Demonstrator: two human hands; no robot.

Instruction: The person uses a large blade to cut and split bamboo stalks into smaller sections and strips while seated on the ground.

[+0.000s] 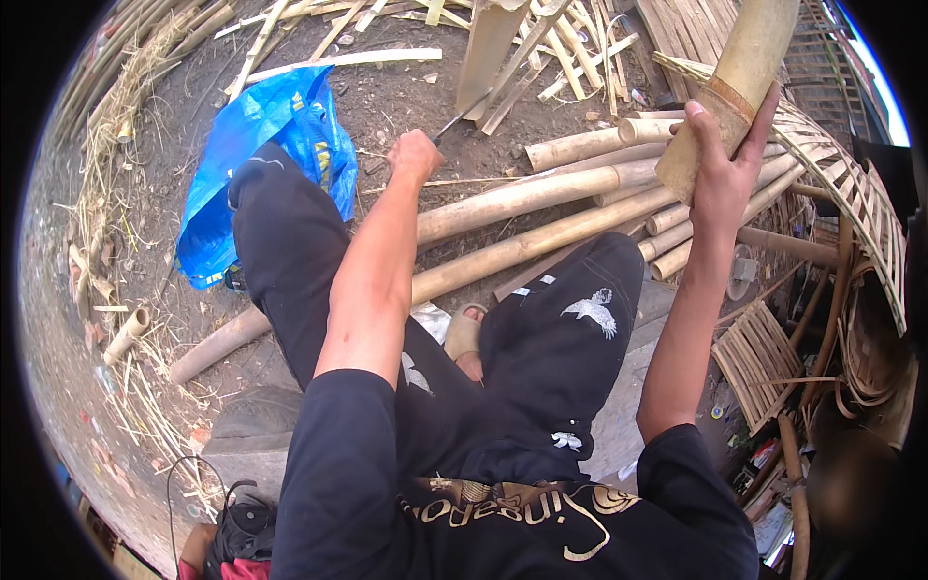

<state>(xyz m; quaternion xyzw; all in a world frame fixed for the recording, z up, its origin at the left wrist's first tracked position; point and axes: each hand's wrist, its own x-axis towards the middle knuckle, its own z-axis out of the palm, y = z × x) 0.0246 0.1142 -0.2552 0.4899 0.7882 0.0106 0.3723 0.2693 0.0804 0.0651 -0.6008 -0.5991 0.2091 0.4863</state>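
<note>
In the head view, we see the left hand (414,155) clenched on a thin dark tool (450,126) just right of the blue bag (215,215), the right hand (725,179) half-curled round a thick bamboo tube (739,77) farther right of that bag, and dirt ground (401,97) around it.

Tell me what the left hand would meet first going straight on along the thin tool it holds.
Probably the lower end of the wide split bamboo piece: the thin tool in the left hand points there, though depth leaves contact unclear.
</note>
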